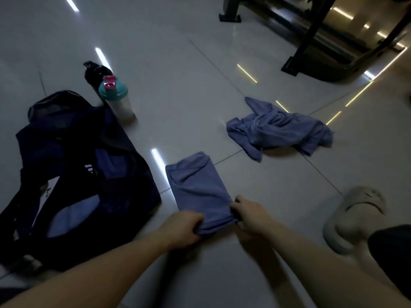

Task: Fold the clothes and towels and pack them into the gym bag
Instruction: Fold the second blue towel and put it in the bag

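Hands first: our left hand and right hand each pinch a near corner of the folded towel, whose long axis runs away from us. Left of it, nearer our left hand, lies the gym bag; beyond it to the right, a crumpled towel waits
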The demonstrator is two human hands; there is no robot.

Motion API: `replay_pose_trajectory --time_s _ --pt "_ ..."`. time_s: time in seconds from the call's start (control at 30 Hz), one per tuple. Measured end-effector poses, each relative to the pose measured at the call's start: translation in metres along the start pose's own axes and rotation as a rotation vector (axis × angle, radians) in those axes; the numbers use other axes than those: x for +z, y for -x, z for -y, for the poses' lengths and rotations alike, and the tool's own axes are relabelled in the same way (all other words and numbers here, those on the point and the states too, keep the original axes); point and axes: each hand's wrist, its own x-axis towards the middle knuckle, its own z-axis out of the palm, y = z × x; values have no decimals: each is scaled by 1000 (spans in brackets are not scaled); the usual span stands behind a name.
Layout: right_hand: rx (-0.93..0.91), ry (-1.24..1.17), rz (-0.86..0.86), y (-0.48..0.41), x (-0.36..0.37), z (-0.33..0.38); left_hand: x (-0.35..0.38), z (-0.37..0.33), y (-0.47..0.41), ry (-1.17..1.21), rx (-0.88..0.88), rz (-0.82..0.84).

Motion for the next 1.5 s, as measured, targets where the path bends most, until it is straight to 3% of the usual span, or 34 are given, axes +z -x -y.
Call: replay_pose_trajectory --time_s 0.23,0.3,0.4,0.47,0.6,0.8,1.0,1.13,1.2,1.37,1.5 --pt "17 -21 173 23 13 -19 10 -28 5 -1 106 358" --pt "93 -79 244 21 10 -23 -2 -25 -6 114 -13 231" --pt "280 -234 168 16 6 -21 -32 0 -36 188 -306 -289" --pt "427 -372 92 10 10 -15 -53 22 -52 116 -418 -471" --pt "528 -395 184 6 21 -4 -69 55 -68 26 -574 -173" --pt "577 -460 249 5 11 -18 -85 73 -70 146 -590 -95" --pt "601 -536 192 22 7 -49 -94 66 -68 315 -791 242" --pt "671 -506 145 26 1 -67 -93 49 -63 113 -792 456" --pt "669 -517 115 24 -3 -71 -96 41 -66 16 -737 373" --pt "691 -540 -14 16 -5 -65 -79 21 -95 264 -444 -246" --pt "686 -519 -7 11 3 -65 -58 0 -119 173 -343 -272"
